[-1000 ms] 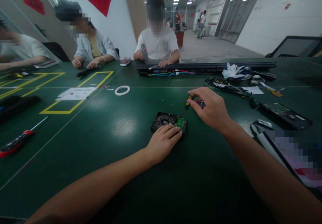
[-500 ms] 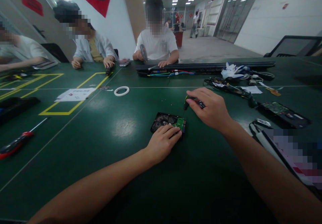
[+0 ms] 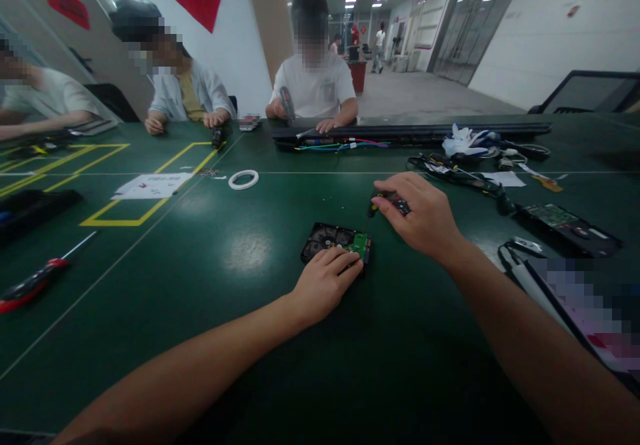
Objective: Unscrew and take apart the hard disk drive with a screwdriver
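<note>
A black hard drive (image 3: 320, 237) with a green circuit board (image 3: 360, 240) lies flat on the green table. My left hand (image 3: 327, 282) rests on its near side, fingers lying over the drive and the board's edge. My right hand (image 3: 420, 215) is closed around a small dark screwdriver (image 3: 376, 204), just above and right of the drive. The driver's thin shaft points down to the board; whether its tip sits in a screw is too small to tell.
A white tape ring (image 3: 243, 179) and a paper sheet (image 3: 153, 186) lie beyond, left. A red-black screwdriver (image 3: 37, 282) is far left. Cables (image 3: 450, 170), gloves (image 3: 467, 142) and a second device (image 3: 567, 228) are right. People sit across, behind a long black panel (image 3: 415, 133).
The whole view has shifted slightly. My right hand and its screwdriver are almost where they were, and my left hand stays on the drive.
</note>
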Demonstrator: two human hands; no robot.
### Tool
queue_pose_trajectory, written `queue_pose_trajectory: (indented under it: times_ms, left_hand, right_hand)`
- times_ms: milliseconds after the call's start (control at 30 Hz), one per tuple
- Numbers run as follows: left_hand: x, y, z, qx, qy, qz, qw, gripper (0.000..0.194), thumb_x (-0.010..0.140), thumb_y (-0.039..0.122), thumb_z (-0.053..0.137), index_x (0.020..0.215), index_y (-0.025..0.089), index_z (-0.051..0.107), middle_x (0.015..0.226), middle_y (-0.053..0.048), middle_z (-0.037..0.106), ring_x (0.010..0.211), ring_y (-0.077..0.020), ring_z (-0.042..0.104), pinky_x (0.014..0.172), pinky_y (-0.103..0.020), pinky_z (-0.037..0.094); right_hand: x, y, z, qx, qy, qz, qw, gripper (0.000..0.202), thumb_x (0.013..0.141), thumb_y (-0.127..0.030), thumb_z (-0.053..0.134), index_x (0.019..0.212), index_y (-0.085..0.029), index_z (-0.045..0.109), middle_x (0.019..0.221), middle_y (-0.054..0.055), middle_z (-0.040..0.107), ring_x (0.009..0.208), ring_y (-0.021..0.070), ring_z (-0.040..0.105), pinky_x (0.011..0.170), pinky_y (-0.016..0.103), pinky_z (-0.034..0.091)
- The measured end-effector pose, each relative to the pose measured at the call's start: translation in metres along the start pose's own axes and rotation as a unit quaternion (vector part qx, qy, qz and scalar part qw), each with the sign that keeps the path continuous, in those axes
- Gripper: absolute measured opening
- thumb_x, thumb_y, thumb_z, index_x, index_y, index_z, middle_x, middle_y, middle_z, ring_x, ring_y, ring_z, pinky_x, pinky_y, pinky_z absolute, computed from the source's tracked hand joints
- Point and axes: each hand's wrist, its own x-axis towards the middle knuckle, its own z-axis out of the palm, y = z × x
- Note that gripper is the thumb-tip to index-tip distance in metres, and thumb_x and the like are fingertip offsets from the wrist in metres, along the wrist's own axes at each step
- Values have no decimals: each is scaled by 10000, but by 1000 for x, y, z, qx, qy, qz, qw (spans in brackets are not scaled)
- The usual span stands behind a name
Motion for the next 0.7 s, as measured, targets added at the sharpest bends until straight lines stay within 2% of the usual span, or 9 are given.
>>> queue_pose_trajectory:
  times_ms: [300,433,700]
  left_hand:
    - [0,1,-2,-2,5,-1,1000,330,1063,186,497,1351,180,658,1376,-114,663,1209,-265,600,1015,-440,518]
    - [1,1,-2,-2,6,-2,1000,330,1067,181,491,1352,178,657,1370,-114,667,1212,-264,598,1017,-444,518]
    - [-1,0,0,-3,5,-1,1000,337,1061,185,504,1365,183,648,1385,-104,660,1221,-269,591,1038,-451,512]
  right_hand:
    - [0,0,-1,15,-9,14,1000,209,974,-212,596,1167,-216,676,1218,135,721,1154,309,684,1004,512,546]
    - [-1,-1,-2,12,-12,31,999,186,981,-248,615,1153,-221,682,1147,113,753,1074,298,717,958,491,569]
    - [0,1,-2,7,-17,6,1000,228,1000,-220,573,1187,-206,702,1143,119,739,1088,288,699,986,471,550]
